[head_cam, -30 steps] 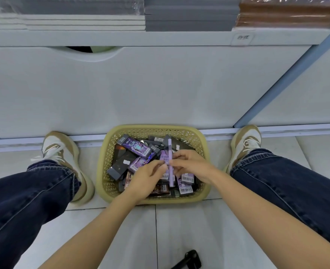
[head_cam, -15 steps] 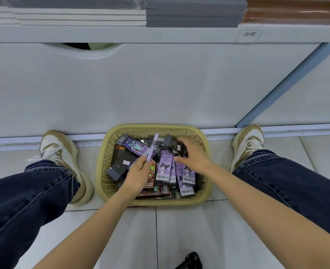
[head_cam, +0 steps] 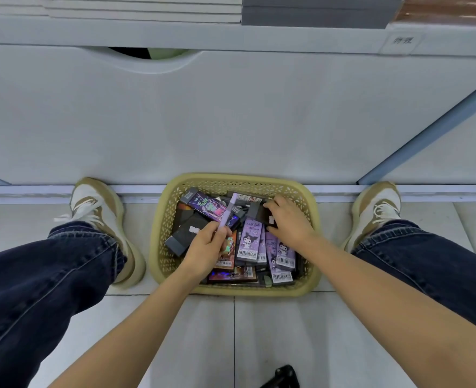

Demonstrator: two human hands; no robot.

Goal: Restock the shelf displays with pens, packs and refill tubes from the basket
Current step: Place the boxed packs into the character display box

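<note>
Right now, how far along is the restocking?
Barely begun, it seems. Done: nothing shows as shelved from here. In hand: the left hand holds a lilac pen, and the right hand grips a dark pack. Left: the basket is heaped with packs.

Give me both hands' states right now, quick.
Left hand: pinches a slim lilac plastic pen.
Right hand: fingers curled round a dark grey rectangular pack in the yellow perforated plastic basket.
</note>
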